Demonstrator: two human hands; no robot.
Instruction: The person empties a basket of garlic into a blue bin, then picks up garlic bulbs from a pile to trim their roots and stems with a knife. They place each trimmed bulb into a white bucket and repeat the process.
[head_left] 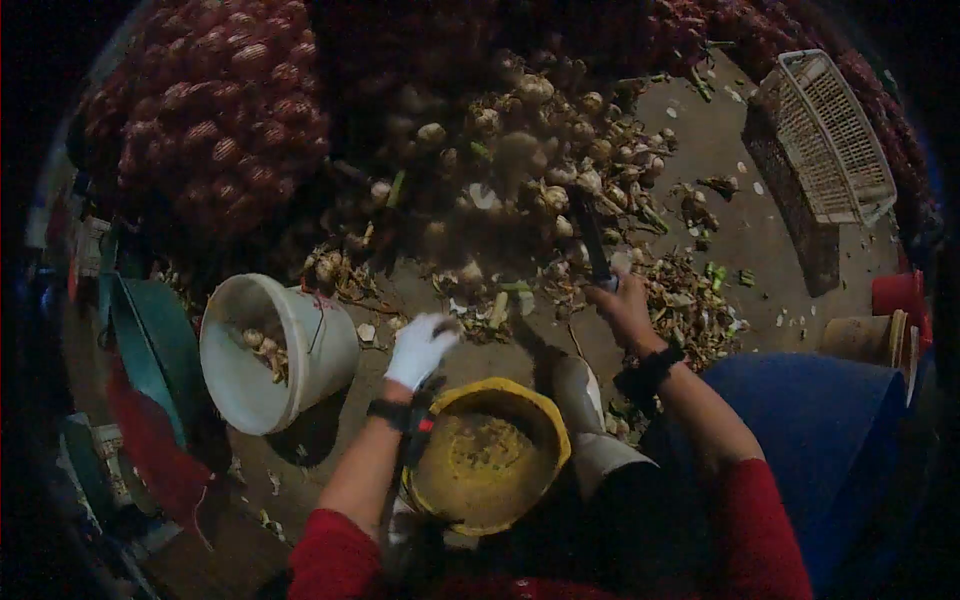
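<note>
My left hand (421, 351), in a white glove, is above the near rim of the garlic pile and left of the yellow tub. Its fingers are curled together, and what they hold, if anything, cannot be made out. In my right hand (628, 308) is a knife (592, 236), its long dark blade pointing up and away from me over the pile. Garlic bulbs (535, 90) with stalks and loose skins lie heaped on the floor ahead of both hands. Below and between my forearms stands a round yellow tub (555, 420) with bits of debris on its bottom.
A white bucket (330, 345) leans at the left with a few bulbs inside. Full red mesh sacks (215, 110) rise behind it. On the right are a white plastic basket (835, 140), a blue container (820, 430) and a red bucket (897, 295). Trimmings (690, 310) litter the floor.
</note>
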